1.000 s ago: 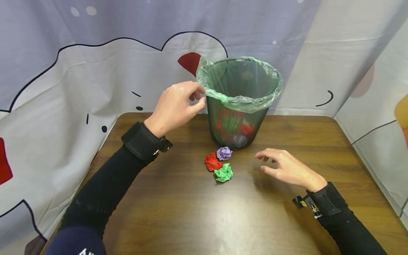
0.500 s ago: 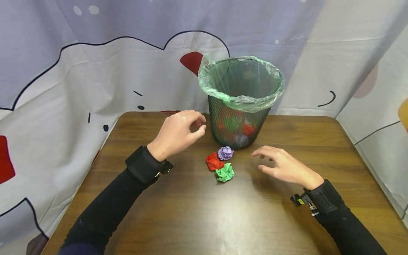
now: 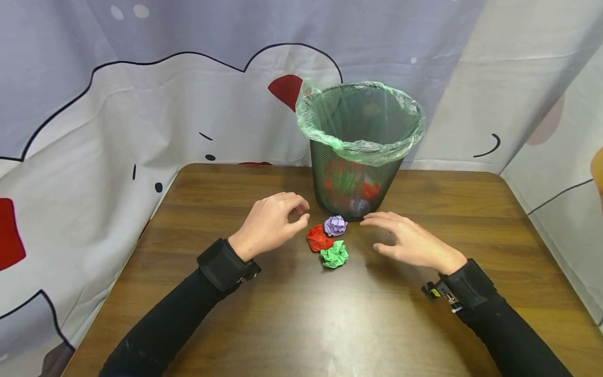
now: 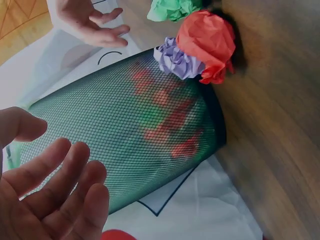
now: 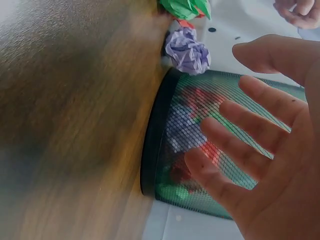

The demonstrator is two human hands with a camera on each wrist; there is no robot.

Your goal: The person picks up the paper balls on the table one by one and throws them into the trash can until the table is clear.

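Observation:
Three crumpled paper balls lie in a cluster on the wooden table: a purple one [image 3: 336, 225], a red one [image 3: 319, 239] and a green one [image 3: 334, 254]. My left hand [image 3: 275, 222], fingers loosely bent, hovers just left of the red ball and holds nothing. To the right of the cluster my right hand [image 3: 409, 240] is held with its fingers extended, also without anything in it. Behind the balls stands a black mesh wastebasket [image 3: 358, 183] with a green plastic liner [image 3: 372, 152] folded over its rim. Red, green and purple crumpled paper shows through its mesh.
The brown table [image 3: 301, 324] stretches toward me, with light glaring off its front part. A printed cloth [image 3: 141, 115] hangs along the back and sides, close behind the wastebasket. Each wrist carries a black strap [image 3: 226, 264] with a small camera.
My left hand has come down from beside the liner's rim to near the red ball. The right hand has shifted slightly left and its fingers have straightened. The balls stay put.

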